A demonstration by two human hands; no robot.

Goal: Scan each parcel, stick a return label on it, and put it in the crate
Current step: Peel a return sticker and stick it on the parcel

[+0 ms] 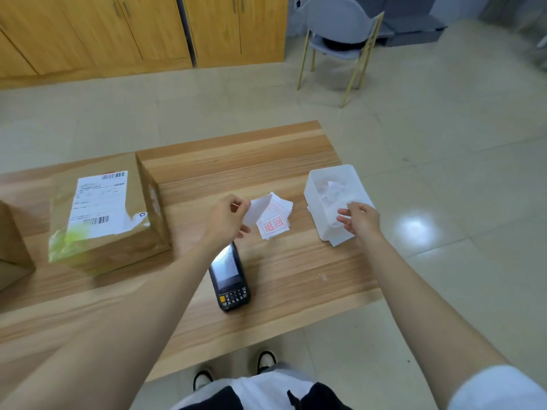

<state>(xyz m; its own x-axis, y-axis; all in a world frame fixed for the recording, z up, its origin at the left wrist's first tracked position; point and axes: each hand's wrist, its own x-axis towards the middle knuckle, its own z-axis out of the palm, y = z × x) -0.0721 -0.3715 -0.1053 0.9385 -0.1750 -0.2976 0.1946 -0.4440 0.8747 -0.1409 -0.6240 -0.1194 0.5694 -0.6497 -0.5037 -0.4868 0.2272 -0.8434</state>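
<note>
A brown cardboard parcel with a white shipping label stands on the left of the wooden table. My left hand pinches a white label sheet above a small stack of return labels printed in red. My right hand hovers at the near edge of a white plastic bin with its fingers loosely spread, holding nothing that I can see. A black handheld scanner lies on the table below my left hand.
The corner of a second cardboard box shows at the far left edge. The bin holds crumpled white paper scraps. A grey chair and wooden cabinets stand beyond the table on the tiled floor.
</note>
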